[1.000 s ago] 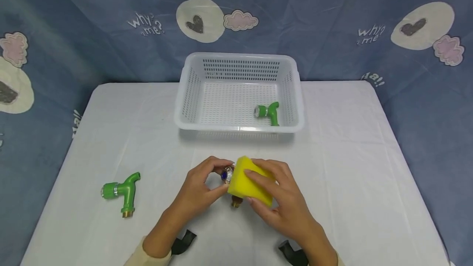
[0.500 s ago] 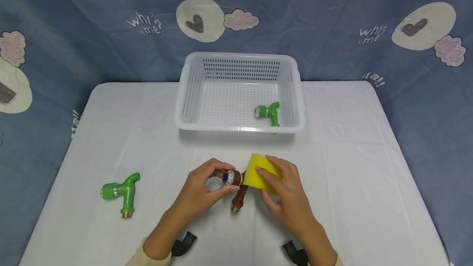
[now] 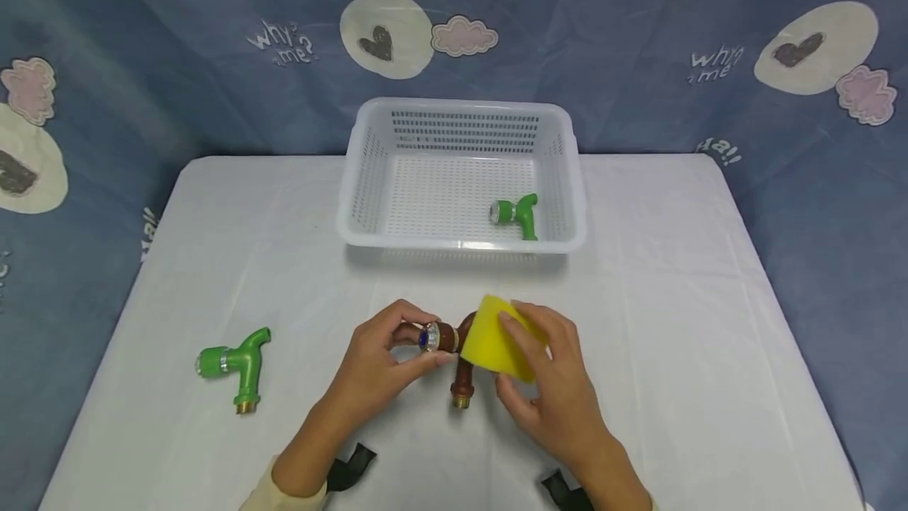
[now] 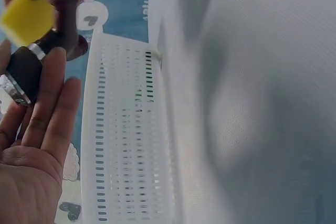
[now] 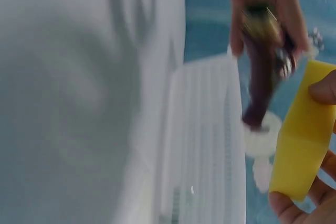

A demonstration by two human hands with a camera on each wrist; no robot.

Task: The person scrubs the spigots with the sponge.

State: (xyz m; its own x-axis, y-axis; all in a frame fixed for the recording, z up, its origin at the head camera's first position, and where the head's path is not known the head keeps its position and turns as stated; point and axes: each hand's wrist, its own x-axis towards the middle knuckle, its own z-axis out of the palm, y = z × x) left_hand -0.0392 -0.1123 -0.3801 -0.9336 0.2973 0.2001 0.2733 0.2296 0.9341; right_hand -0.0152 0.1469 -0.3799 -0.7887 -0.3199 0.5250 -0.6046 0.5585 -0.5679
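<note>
In the head view my left hand [image 3: 383, 357] pinches the round knob end of a brown tap [image 3: 463, 381] between thumb and fingers. The tap has a brass threaded end [image 3: 460, 400] pointing toward me and a blue-centred silver cap on its knob. My right hand [image 3: 556, 377] grips a yellow sponge [image 3: 489, 341], which covers part of the tap's spout side from above. In the right wrist view a gap shows between the sponge [image 5: 302, 135] and the blurred tap [image 5: 260, 72], so contact is unclear. Left fingers [image 4: 50, 98] lie along the knob.
A white perforated basket [image 3: 461, 246] stands at the table's back with a green tap [image 3: 523, 215] inside. Another green tap [image 3: 241, 369] lies on the white tablecloth [image 3: 674, 322] to the left. A blue patterned cloth [image 3: 567, 61] hangs behind.
The sponge has shifted right, off the tap's knob, uncovering more of the brown body. The left hand has kept hold of the tap, which has turned slightly. The green taps have stayed put.
</note>
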